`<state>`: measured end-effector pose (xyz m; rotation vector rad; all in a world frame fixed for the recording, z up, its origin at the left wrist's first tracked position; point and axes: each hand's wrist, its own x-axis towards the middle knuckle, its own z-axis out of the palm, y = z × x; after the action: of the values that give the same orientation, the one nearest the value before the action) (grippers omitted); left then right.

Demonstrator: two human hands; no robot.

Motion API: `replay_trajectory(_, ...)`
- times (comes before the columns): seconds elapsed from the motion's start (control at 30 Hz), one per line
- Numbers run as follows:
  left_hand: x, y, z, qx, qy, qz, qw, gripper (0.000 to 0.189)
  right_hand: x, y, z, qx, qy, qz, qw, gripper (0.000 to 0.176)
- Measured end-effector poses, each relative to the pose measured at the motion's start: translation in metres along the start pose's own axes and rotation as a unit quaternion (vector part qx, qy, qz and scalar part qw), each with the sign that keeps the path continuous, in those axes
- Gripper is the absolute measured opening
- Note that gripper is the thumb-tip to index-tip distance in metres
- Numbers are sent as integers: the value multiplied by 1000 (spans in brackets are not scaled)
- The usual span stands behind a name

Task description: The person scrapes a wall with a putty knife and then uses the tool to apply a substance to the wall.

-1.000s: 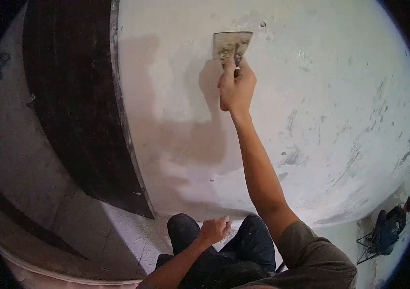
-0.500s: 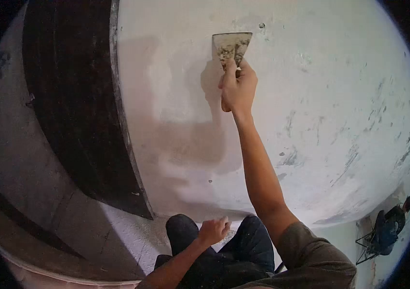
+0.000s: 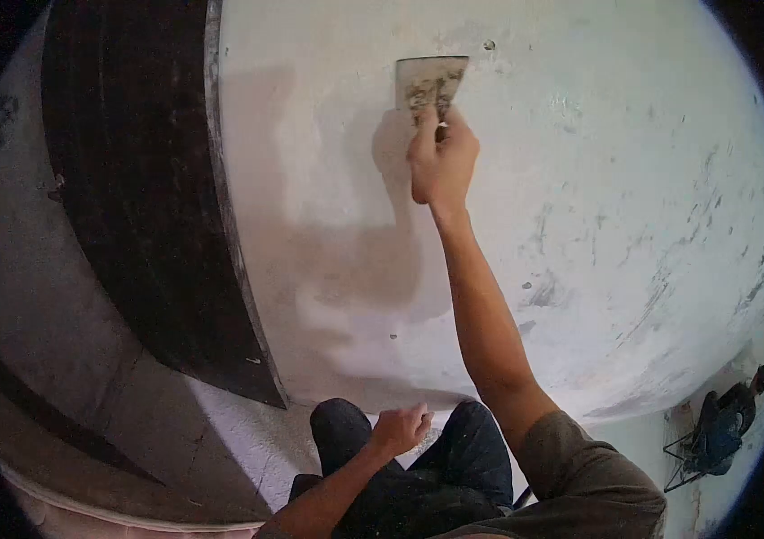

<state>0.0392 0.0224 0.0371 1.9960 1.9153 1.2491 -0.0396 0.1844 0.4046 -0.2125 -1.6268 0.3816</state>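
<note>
My right hand (image 3: 443, 162) is closed around the handle of a putty knife (image 3: 429, 74), thumb on the near side. Its wide metal blade, stained with dark smears, points upward against the white wall (image 3: 337, 171); whether the whole edge touches cannot be told. Most of the handle is hidden in my fist. My left hand (image 3: 400, 431) hangs low between my bent knees, its fingers curled in, with nothing seen in them. Small dark pits and grey scuffs mark the plaster near the blade and to the right.
A dark door-like panel (image 3: 139, 180) borders the wall on the left. Concrete floor (image 3: 211, 440) lies below it. At the far lower right, another person (image 3: 728, 422) sits near a thin metal frame (image 3: 683, 458). My shadow falls across the wall.
My right hand and the putty knife have moved up the wall very slightly. The left hand stays in place.
</note>
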Motion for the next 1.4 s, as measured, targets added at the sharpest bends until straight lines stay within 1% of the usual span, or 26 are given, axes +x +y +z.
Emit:
replay_trajectory(0.1,0,2,-2,16,8,7,1000,23,4,-6,-2,84,58,67,992,28)
replay_trajectory(0.2,1,3,-5,20,-10,-1,1000,24,1,-6,0,-49,-59,7,997,29)
replay_trajectory(0.27,1,4,-3,15,-2,-1,1000,24,2,-10,-2,-18,-55,30,998,29)
replay_trajectory(0.33,1,5,-2,10,9,-4,1000,24,4,-9,-3,76,60,65,993,30)
replay_trajectory(0.4,1,3,-3,-3,3,-4,1000,26,3,-6,-2,86,54,79,992,31)
replay_trajectory(0.47,0,3,-4,6,5,-1,1000,26,-1,-2,-1,-47,-93,8,995,30)
replay_trajectory(0.5,1,3,-4,13,9,3,1000,27,-3,-3,2,-29,-127,6,991,30)
replay_trajectory(0.53,1,3,-2,12,9,5,1000,27,-5,-4,0,-31,-127,5,991,30)
replay_trajectory(0.6,1,1,1,16,34,6,999,28,-17,-12,-6,96,-117,61,987,32)
replay_trajectory(0.63,3,4,-3,17,37,4,999,28,-24,-29,-17,105,-153,164,969,34)
replay_trajectory(0.67,4,7,-8,-2,28,-19,999,29,-35,-29,-23,108,-155,164,968,34)
replay_trajectory(0.73,6,10,-19,-19,18,-46,999,31,-59,-22,-36,42,-295,167,940,28)
replay_trajectory(0.8,8,12,-27,-23,56,-62,996,30,-95,-18,-54,67,-371,225,898,29)
replay_trajectory(0.87,11,16,-33,-71,89,-70,991,30,-142,1,-72,112,-399,230,881,29)
replay_trajectory(0.93,7,14,-32,-119,122,-84,982,30,-181,0,-91,122,-414,385,816,32)
replay_trajectory(1.0,3,5,-23,-86,129,-91,984,27,-221,4,-111,126,-406,466,776,25)
replay_trajectory(1.03,5,19,-38,-188,132,-128,965,26,-239,5,-121,129,-413,469,770,25)
replay_trajectory(1.07,4,14,-33,-187,134,-139,963,26,-256,7,-131,166,-395,498,754,24)
replay_trajectory(1.1,2,6,-24,-110,137,-95,980,25,-270,8,-138,201,-375,528,735,23)
replay_trajectory(1.13,2,6,-22,-32,137,-48,989,24,-283,12,-142,202,-378,534,729,23)
replay_trajectory(1.17,0,9,-18,-136,188,-63,971,26,-295,15,-147,219,-374,546,717,22)
replay_trajectory(1.2,0,11,-16,-138,182,-70,971,26,-302,13,-151,235,-368,559,705,21)
replay_trajectory(1.27,2,14,-13,-239,179,-180,937,33,-306,12,-156,225,-349,549,725,18)
replay_trajectory(1.3,5,14,-12,-251,196,-178,931,43,-306,13,-159,212,-376,546,718,18)
replay_trajectory(1.37,4,18,-12,-242,182,-184,935,45,-297,12,-171,200,-435,542,691,21)
replay_trajectory(1.4,6,19,-13,-232,176,-189,938,46,-294,11,-175,200,-429,541,695,21)
